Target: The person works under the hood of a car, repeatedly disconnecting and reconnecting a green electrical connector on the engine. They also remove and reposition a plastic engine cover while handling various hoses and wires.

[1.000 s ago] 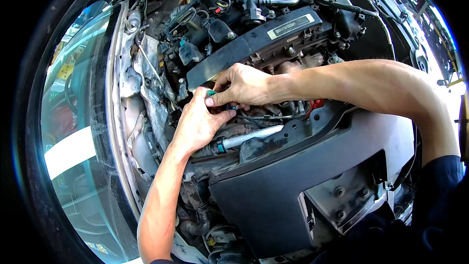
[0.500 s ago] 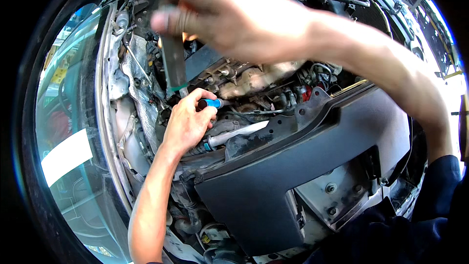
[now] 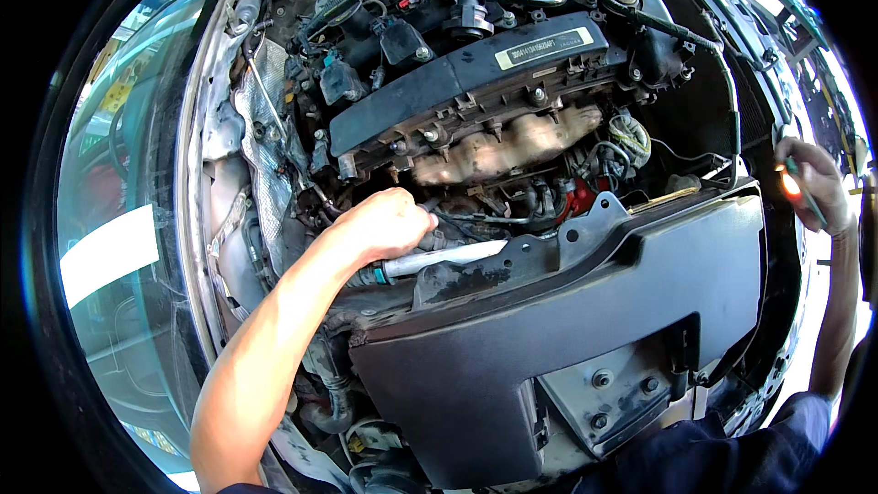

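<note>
Lamp (image 3: 793, 184) is glowing in grasp of right hand (image 3: 819, 187), right of engine (image 3: 466, 82). Left hand (image 3: 389, 221) is sitting curled near tan manifold (image 3: 508, 148); cannot tell whether it's gripping anything.

We see the car's open engine bay (image 3: 224, 133) carrying the parts. On its far side sits the dark engine (image 3: 430, 91), with a stained tan metal shield (image 3: 512, 148) against its near flank. Nearer to us lies a silver pipe (image 3: 444, 259), then a broad black cover (image 3: 558, 316) across the near part. Crinkled silver foil (image 3: 267, 96) lines the left.
</note>
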`<state>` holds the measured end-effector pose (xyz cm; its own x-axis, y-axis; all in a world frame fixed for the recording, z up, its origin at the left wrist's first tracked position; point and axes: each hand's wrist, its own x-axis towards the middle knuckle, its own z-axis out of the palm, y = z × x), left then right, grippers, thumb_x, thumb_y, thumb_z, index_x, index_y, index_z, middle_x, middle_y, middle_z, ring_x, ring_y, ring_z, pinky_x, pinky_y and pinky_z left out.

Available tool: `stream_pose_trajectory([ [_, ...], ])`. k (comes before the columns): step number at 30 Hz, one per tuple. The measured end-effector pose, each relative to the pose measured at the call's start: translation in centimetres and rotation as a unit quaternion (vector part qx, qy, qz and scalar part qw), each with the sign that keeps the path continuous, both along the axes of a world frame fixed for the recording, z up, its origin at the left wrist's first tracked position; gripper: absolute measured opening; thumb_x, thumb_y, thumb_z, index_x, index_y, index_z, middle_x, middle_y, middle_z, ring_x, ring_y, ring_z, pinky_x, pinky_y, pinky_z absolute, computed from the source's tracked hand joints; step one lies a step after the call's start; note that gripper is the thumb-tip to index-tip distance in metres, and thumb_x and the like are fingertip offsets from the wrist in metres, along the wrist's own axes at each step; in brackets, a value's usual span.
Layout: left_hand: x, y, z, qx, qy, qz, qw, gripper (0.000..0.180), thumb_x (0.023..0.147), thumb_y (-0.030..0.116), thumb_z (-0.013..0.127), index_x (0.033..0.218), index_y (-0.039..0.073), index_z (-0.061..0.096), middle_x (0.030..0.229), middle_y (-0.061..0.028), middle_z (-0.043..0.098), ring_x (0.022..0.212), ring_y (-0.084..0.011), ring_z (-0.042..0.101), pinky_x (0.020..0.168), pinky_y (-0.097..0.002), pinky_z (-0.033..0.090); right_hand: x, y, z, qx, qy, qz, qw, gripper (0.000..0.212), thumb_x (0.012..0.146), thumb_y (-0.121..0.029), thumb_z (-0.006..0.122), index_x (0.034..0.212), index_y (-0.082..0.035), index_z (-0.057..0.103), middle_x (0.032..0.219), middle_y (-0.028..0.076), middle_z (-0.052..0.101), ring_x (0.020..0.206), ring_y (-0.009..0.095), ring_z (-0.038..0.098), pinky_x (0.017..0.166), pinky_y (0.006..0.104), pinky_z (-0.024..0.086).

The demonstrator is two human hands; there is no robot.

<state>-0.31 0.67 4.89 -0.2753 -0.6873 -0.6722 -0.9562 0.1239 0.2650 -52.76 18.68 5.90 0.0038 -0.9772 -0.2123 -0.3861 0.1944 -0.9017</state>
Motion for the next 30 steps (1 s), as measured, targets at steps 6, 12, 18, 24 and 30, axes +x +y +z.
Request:
stream_pose_trajectory([
  [6, -1.9, -1.1, 1.4, -0.052, -0.085, -0.069, 0.993, 0.042, 0.088, 0.025, 0.062, 0.08, -0.016, 0.062, 0.07, -0.0303, 0.059, 0.068, -0.032, 0.066, 0.067, -0.0446, 0.049, 0.7, -5.0, -9.6, -0.012, 0.031, 0.01, 0.999, 0.057, 0.089, -0.044, 0.068, 0.121, 0.002, 0.06, 0.07, 0.004, 0.064, 0.05, 0.006, 0.055, 0.041, 0.019, 0.04],
  [12, -1.9, 0.3, 0.3, -0.129, -0.13, -0.154, 0.971, 0.029, 0.082, 0.014, 0.058, 0.076, -0.013, 0.064, 0.077, -0.0334, 0.062, 0.082, -0.0473, 0.066, 0.075, -0.0492, 0.053, 13.1, -15.1, -3.3, 0.061, 0.122, 0.232, 0.963, 0.05, 0.095, -0.039, 0.064, 0.125, 0.0, 0.06, 0.063, 0.001, 0.059, 0.047, 0.006, 0.052, 0.041, 0.0196, 0.041],
  [18, -0.5, 0.5, 0.5, 0.009, -0.045, -0.029, 0.999, 0.036, 0.091, 0.018, 0.06, 0.078, -0.015, 0.06, 0.074, -0.0324, 0.06, 0.078, -0.0442, 0.066, 0.07, -0.0475, 0.05, 16.2, -16.7, 2.2, 0.002, 0.095, 0.311, 0.946, 0.035, 0.097, -0.034, 0.062, 0.106, -0.001, 0.059, 0.07, 0.007, 0.067, 0.048, 0.009, 0.059, 0.039, 0.0167, 0.044],
  [24, -0.6, -0.4, 0.9, -0.016, -0.055, -0.138, 0.989, 0.036, 0.091, 0.019, 0.058, 0.084, -0.016, 0.062, 0.08, -0.0342, 0.06, 0.08, -0.0402, 0.068, 0.072, -0.047, 0.05, 14.4, -14.9, -0.4, 0.07, 0.065, 0.281, 0.955, 0.037, 0.093, -0.035, 0.066, 0.109, -0.001, 0.061, 0.071, 0.008, 0.068, 0.058, 0.011, 0.065, 0.047, 0.0199, 0.049],
  [30, 1.0, -2.0, 1.2, 0.011, -0.028, -0.083, 0.996, 0.034, 0.093, 0.02, 0.059, 0.09, -0.013, 0.064, 0.064, -0.0158, 0.058, 0.064, -0.0224, 0.06, 0.061, -0.0398, 0.046, 18.5, -17.9, 0.5, 0.179, 0.232, 0.383, 0.876, 0.042, 0.096, -0.029, 0.059, 0.12, 0.005, 0.062, 0.078, 0.011, 0.07, 0.061, 0.015, 0.064, 0.053, 0.0275, 0.05],
])
